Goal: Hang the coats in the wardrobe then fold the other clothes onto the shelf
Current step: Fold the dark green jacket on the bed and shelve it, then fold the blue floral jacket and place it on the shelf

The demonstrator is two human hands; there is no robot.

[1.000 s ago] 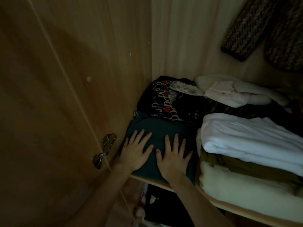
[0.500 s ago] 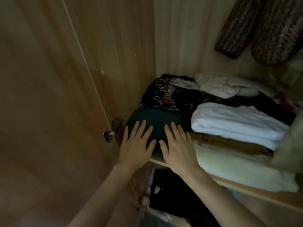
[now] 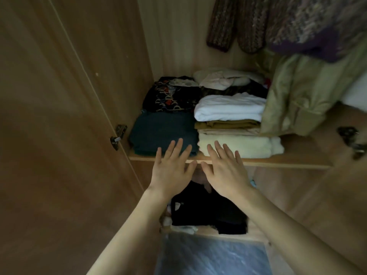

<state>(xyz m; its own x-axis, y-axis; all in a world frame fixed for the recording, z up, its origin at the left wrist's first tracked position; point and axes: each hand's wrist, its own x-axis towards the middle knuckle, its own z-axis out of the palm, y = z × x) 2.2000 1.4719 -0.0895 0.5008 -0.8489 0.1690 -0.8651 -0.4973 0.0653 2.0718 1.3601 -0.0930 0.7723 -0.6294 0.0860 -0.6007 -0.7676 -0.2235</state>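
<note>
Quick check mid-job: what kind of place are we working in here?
Most likely the inside of a home wardrobe: folded clothes such as the teal garment are stacked on a wooden shelf, knitted garments hang above, and a hinged door stands open.

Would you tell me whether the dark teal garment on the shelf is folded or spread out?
Folded: the teal garment lies as a compact, layered rectangle on the shelf.

From my feed I see two bare forearms, no sleeves reaching into view; the left hand (image 3: 172, 167) wears no ring, watch or glove; the right hand (image 3: 225, 171) is likewise unadorned; nails look short and plain; wrists carry no bands.
</note>
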